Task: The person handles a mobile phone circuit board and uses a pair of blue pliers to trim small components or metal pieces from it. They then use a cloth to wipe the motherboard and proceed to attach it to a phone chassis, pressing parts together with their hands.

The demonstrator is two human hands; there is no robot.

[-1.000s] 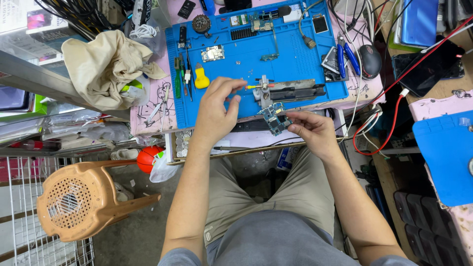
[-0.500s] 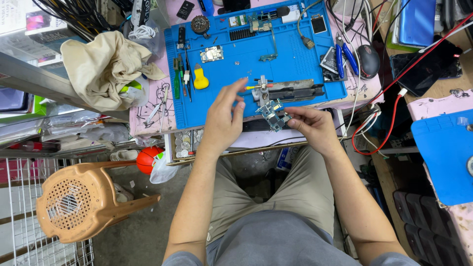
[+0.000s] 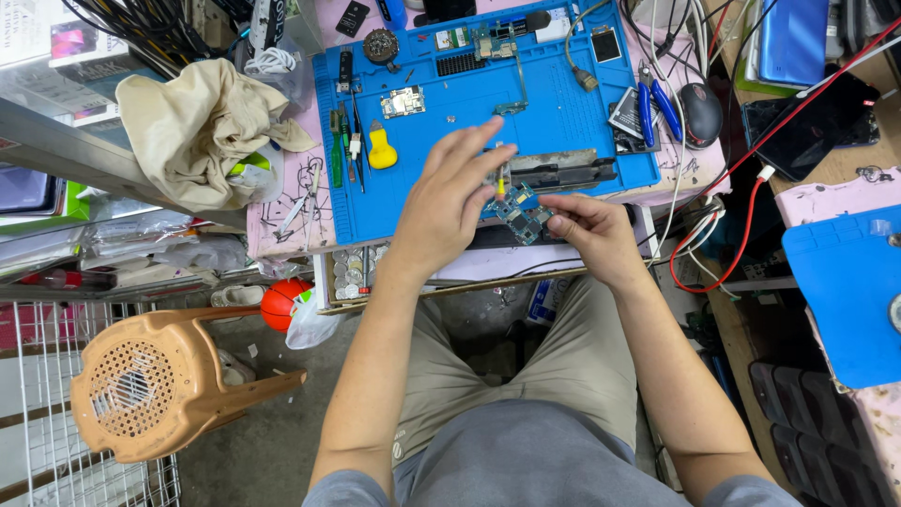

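Circuit board (image 3: 519,208) sits between our two hands at the near edge of the blue mat (image 3: 441,141) on the bench. Our right hand (image 3: 593,237) pinches the board at its right end with thumb and fingertips closed on it. Our left hand (image 3: 449,202) hovers over its left end, fingers spread fairly wide and pointing away from us; a thin yellow-tipped tool (image 3: 501,181) shows just past those fingers, but we cannot tell whether the left hand grips it or only covers it. A dark clamp (image 3: 561,173) lies just behind the board, and a yellow-handled tool (image 3: 380,150) rests well to the left. We judge the main risk is the board slipping from the light pinch and dropping off the bench edge onto our lap, since it is held at one end only. A tool tip pressed unevenly could also scrape small parts off it
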